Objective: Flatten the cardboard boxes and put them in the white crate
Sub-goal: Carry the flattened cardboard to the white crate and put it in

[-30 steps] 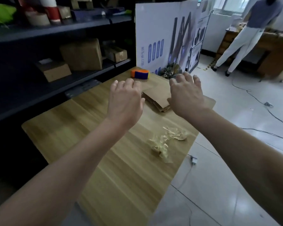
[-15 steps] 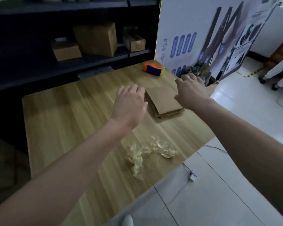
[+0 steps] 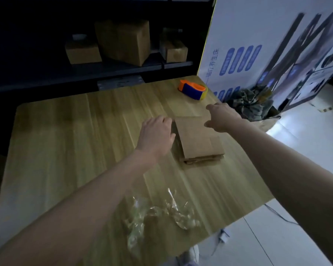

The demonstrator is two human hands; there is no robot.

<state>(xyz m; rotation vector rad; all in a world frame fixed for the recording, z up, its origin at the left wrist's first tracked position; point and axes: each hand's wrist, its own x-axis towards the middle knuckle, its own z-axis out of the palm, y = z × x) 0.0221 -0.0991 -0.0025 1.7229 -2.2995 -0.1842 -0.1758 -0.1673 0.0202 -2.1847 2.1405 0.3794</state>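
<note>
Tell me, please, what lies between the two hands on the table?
The stack of flattened cardboard boxes lies between the left hand and the right hand, as the head view shows.

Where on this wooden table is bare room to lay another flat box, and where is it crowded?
Bare: the wide left part of the table, between the dark shelf and the left hand; also a strip between the cardboard stack and the crumpled plastic film. Crowded: far right corner, with tape dispenser, right hand and stack.
</note>
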